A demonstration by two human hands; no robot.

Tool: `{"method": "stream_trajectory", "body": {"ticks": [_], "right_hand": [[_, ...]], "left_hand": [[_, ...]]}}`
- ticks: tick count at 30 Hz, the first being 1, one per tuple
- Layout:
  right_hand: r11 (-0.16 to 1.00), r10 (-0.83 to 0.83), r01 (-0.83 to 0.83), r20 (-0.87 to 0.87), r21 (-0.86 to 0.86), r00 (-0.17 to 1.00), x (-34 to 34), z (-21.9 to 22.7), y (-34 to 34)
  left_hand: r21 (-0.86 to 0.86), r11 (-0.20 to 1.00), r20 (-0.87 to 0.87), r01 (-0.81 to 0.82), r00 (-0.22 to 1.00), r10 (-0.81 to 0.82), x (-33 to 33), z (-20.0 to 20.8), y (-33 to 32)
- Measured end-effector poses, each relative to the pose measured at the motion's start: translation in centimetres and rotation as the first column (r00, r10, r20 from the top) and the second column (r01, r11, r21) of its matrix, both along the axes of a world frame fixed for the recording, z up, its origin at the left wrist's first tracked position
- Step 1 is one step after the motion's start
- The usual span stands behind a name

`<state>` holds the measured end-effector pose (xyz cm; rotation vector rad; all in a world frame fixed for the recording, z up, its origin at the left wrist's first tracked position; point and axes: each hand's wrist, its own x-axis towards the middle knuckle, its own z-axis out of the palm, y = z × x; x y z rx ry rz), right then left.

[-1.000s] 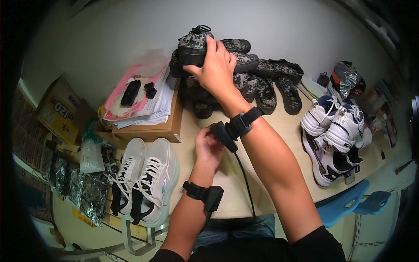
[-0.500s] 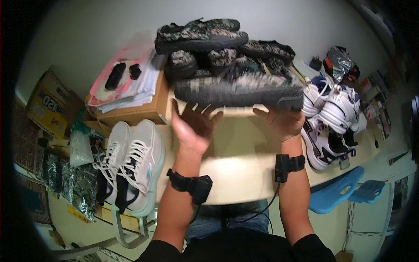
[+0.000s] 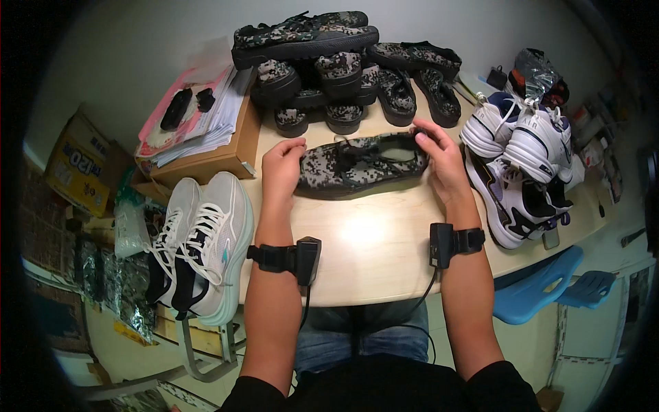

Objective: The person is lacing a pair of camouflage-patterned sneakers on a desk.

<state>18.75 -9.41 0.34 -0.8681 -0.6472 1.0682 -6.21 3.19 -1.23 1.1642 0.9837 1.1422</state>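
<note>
A camouflage lace-up shoe point(image 3: 333, 167) with a dark sole lies lengthwise between my hands, low over the table. Its opening faces up on the right side, showing a pale insole. My left hand point(image 3: 280, 170) closes on the toe end, thumb and fingers at the tip. At the heel, my right hand point(image 3: 445, 159) grips the collar with the thumb on top and the fingers behind. Whether the sole touches the table cannot be told. Just beyond stand more camouflage shoes point(image 3: 343, 74), stacked several high against the wall.
On the left of the table point(image 3: 329, 275), grey-white sneakers point(image 3: 218, 233) stand beside a cardboard box point(image 3: 237, 154) bearing papers point(image 3: 213, 127). White sneakers with dark trim point(image 3: 539, 141) are piled on the right. A blue chair point(image 3: 542, 288) is below the table's right edge.
The camouflage shoe has come down and nearer, from a blurred side-on view to opening up. My hands went from underneath with spread fingers to gripping its two ends.
</note>
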Motion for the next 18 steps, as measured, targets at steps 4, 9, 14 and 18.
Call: {"method": "stream_trajectory", "body": {"ticks": [4, 9, 14, 18], "right_hand": [[0.953, -0.219, 0.301, 0.634, -0.023, 0.742, -0.2, -0.5, 0.1], [0.915, -0.343, 0.329, 0.878, 0.233, 0.334, -2.0, 0.7, -0.1], [0.968, -0.163, 0.223, 0.962, 0.113, 0.22, -3.8, 0.5, -0.2], [0.996, -0.087, 0.038, 0.959, 0.079, 0.269, -3.5, 0.4, -0.3]], "left_hand": [[0.28, 0.954, -0.466, -0.103, 0.855, 0.229, 1.5, 2.3, -2.3], [0.096, 0.99, -0.139, 0.105, 0.986, -0.091, 2.3, 2.9, -3.4], [-0.195, 0.933, 0.108, 0.303, 0.952, -0.287, 3.2, 3.9, -4.8], [-0.179, 0.851, 0.513, 0.494, 0.785, -0.347, 2.8, 3.2, -4.1]]}}
